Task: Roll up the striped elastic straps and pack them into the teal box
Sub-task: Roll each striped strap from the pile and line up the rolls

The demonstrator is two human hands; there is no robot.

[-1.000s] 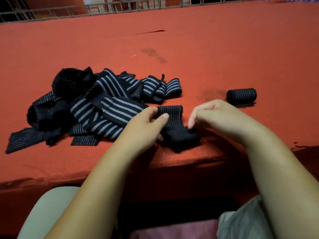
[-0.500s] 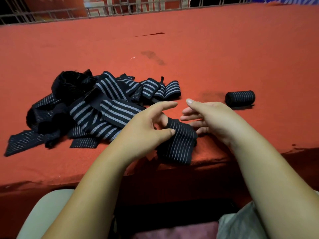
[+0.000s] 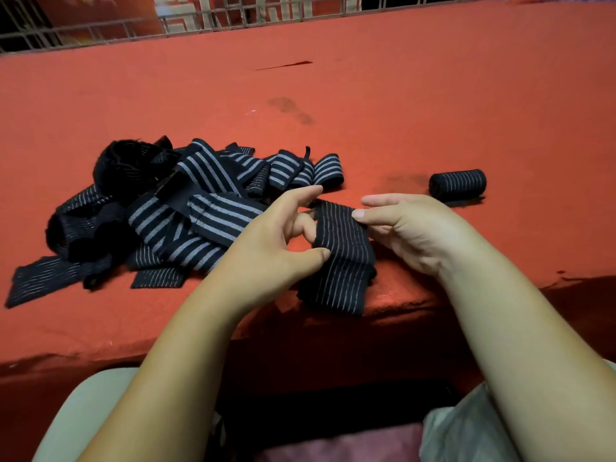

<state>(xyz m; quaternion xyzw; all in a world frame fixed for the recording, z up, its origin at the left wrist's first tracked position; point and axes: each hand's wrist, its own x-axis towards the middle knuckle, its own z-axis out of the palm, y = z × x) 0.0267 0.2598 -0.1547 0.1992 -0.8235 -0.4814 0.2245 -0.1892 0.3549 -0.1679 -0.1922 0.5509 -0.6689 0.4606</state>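
Note:
A black strap with thin grey stripes [image 3: 340, 258] hangs flat between my hands at the table's front edge. My left hand [image 3: 280, 241] pinches its left edge between thumb and fingers. My right hand [image 3: 410, 228] holds its upper right corner with the thumb on top. A tangled pile of black and grey striped straps [image 3: 173, 208] lies to the left on the red cloth. One strap rolled into a cylinder [image 3: 457, 183] lies to the right, beyond my right hand. No teal box is in view.
The red cloth-covered table [image 3: 400, 105] stretches far back to a metal railing [image 3: 233, 18]. Its front edge drops off just below my hands, with my knees under it.
The strap was bunched on the table a second ago. It has since been lifted and spread flat between both hands, and my right thumb now presses its upper corner.

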